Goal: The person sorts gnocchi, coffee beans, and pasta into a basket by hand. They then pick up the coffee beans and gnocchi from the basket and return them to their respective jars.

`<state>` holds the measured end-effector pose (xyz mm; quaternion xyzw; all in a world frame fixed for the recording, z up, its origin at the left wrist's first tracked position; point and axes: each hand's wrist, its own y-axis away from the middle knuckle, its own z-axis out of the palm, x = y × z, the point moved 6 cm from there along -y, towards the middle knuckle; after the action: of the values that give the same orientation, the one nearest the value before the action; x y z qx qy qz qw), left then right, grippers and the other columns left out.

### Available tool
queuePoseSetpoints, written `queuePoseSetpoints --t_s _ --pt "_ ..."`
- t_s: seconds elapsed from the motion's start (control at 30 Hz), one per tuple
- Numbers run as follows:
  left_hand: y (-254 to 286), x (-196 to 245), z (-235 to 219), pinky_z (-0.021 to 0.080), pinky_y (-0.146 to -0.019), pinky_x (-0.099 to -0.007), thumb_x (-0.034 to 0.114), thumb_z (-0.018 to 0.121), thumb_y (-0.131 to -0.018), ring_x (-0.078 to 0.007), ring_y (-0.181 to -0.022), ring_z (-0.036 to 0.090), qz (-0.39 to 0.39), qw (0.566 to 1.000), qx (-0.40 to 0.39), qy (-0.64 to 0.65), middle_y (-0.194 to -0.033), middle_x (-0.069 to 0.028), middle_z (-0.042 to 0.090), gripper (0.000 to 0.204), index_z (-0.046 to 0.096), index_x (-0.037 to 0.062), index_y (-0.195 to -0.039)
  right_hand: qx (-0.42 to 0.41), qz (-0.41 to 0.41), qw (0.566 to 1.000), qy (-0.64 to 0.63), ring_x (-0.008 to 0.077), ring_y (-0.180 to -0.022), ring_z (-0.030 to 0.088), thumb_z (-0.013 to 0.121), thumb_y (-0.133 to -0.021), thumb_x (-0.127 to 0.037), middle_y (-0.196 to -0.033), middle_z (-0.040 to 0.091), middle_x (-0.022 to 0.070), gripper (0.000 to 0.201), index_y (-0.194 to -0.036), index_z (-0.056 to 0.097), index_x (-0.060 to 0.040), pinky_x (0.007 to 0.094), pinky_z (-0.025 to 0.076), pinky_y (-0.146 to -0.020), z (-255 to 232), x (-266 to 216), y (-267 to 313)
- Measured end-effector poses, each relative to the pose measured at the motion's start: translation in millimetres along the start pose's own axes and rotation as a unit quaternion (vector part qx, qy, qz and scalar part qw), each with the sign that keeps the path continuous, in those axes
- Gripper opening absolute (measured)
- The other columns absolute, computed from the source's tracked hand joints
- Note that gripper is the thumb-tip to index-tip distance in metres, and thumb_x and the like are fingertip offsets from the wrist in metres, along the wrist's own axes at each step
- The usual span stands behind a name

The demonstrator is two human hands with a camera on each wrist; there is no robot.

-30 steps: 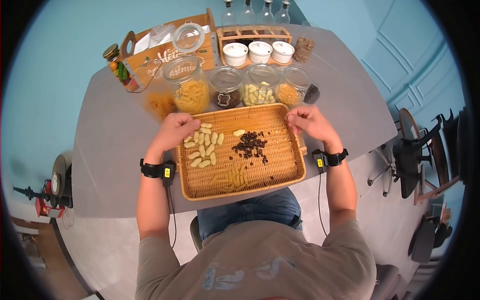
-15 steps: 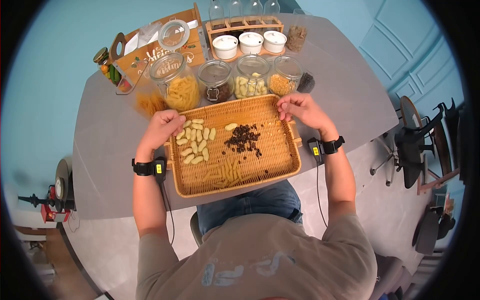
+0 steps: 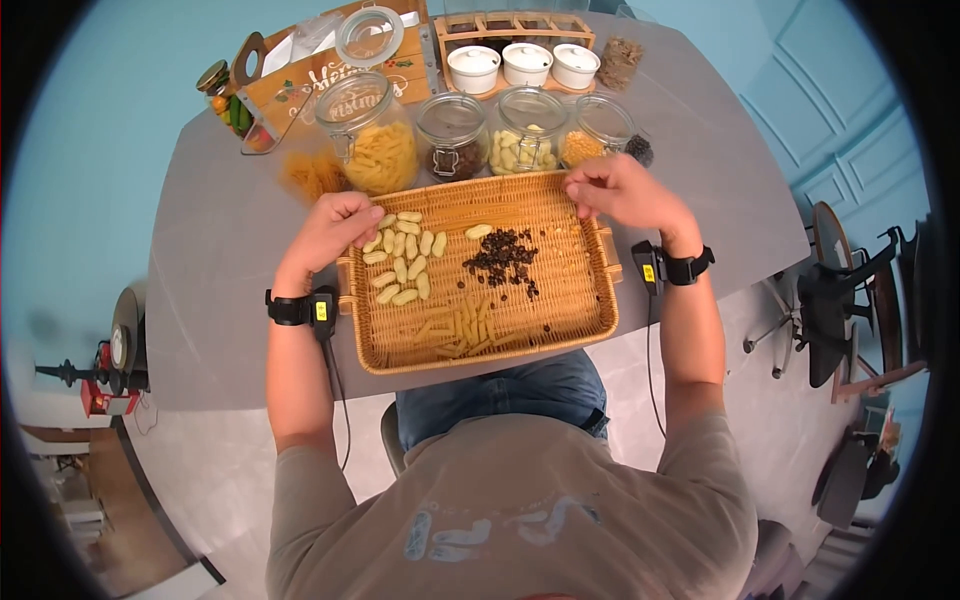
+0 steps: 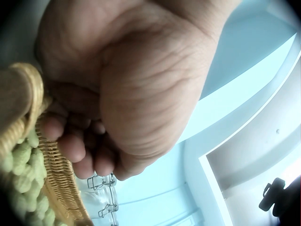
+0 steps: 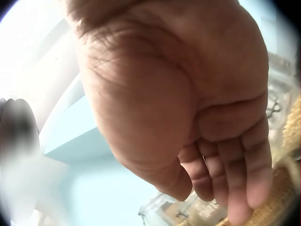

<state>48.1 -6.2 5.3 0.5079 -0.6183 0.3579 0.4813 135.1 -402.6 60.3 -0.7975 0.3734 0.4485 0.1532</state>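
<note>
A rectangular wicker basket (image 3: 400, 350) holds separate groups of food. Peanuts in shells (image 3: 404, 268) lie at its left, with a single peanut (image 3: 479, 231) apart from them. Dark beans (image 3: 502, 257) spread near the middle, and short tube pasta (image 3: 465, 328) lies along the near side. My left hand (image 3: 335, 230) is at the far left corner beside the peanuts, its fingers loosely curled, fingertips close to the wicker wall (image 4: 61, 183) in the left wrist view. Over the far right corner hangs my right hand (image 3: 628, 190), fingers relaxed and bent, nothing visible between them.
Behind the basket stand glass jars of tube pasta (image 3: 380, 155), dark beans (image 3: 455, 160), peanuts (image 3: 522, 150) and yellow kernels (image 3: 583, 148). Farther back are a wooden crate (image 3: 400, 80) and white lidded pots (image 3: 527, 65). Thin dry pasta (image 3: 315, 175) is at the left.
The head view has shifted, so the whole scene sits at a different height in it. My right hand has moved slightly toward the basket's far edge. The food looks unchanged.
</note>
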Motion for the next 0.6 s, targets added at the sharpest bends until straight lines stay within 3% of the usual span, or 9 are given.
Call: queuePoseSetpoints --t_s 0.13,0.27,0.37,0.4,0.53,0.6 --pt "-1.7 -4.3 -1.2 0.044 -0.062 -0.0249 0.023 0.071 -0.112 -0.0046 -0.068 0.055 0.005 1.0 -0.004 0.02 -0.074 0.0034 0.065 0.035 0.065 0.0069 -0.081 -0.021 -0.122 0.986 -0.11 0.0143 -0.074 0.074 0.069 -0.111 -0.018 -0.089 0.078 0.0048 0.022 -0.11 0.077 0.0021 0.0295 0.06 -0.071 -5.3 -63.5 -11.1" --pt "1.3 0.3 -1.2 0.044 -0.062 -0.0245 0.023 0.071 -0.111 -0.0043 -0.068 0.055 -0.001 1.0 0.003 0.029 -0.074 0.0039 0.065 0.035 0.065 0.0068 -0.082 -0.048 -0.29 0.905 -0.307 0.0137 -0.072 0.073 0.066 -0.112 -0.013 -0.089 0.078 0.0055 0.02 -0.107 0.077 0.0023 0.0292 0.059 -0.068 -14.0 -99.4 -12.6" --pt "1.6 0.0 -1.0 0.044 -0.062 -0.0244 0.022 0.071 -0.111 -0.004 -0.068 0.056 -0.007 1.0 0.011 0.029 -0.074 0.0041 0.065 0.034 0.065 0.0066 -0.081 -0.049 -0.201 0.938 -0.279 0.0127 -0.071 0.073 0.066 -0.112 -0.012 -0.089 0.077 0.0054 0.019 -0.105 0.077 0.0019 0.0284 0.058 -0.068 4.0 -67.7 -25.7" --pt "1.0 -1.6 -0.6 0.045 -0.062 -0.0245 0.021 0.071 -0.111 -0.0039 -0.068 0.056 -0.008 0.999 0.013 0.03 -0.073 0.0042 0.065 0.034 0.065 0.0065 -0.081 -0.058 -0.134 0.958 -0.247 0.012 -0.07 0.072 0.066 -0.112 -0.012 -0.088 0.077 0.0054 0.019 -0.103 0.076 0.0021 0.0272 0.057 -0.066 13.7 -57.4 -29.5" --pt "-0.5 -5.3 -0.2 0.043 -0.061 -0.0245 0.019 0.071 -0.111 -0.0038 -0.067 0.055 -0.013 1.0 0.017 0.015 -0.073 0.0042 0.064 0.033 0.065 0.0061 -0.081 -0.061 -0.047 0.963 -0.26 0.0114 -0.069 0.072 0.068 -0.11 -0.013 -0.082 0.076 0.0044 0.02 -0.102 0.076 0.0026 0.0261 0.055 -0.064 35.6 -20.2 -43.6" --pt "-0.9 -4.0 2.1 0.04 -0.061 -0.024 0.017 0.07 -0.11 -0.0037 -0.066 0.052 -0.002 1.0 0.023 0.004 -0.072 0.0048 0.062 0.031 0.066 0.0065 -0.081 -0.078 -0.043 0.961 -0.263 0.0111 -0.069 0.072 0.069 -0.11 -0.013 -0.081 0.076 0.0045 0.02 -0.102 0.077 0.0028 0.0261 0.055 -0.063 43.5 -13.2 -45.8"
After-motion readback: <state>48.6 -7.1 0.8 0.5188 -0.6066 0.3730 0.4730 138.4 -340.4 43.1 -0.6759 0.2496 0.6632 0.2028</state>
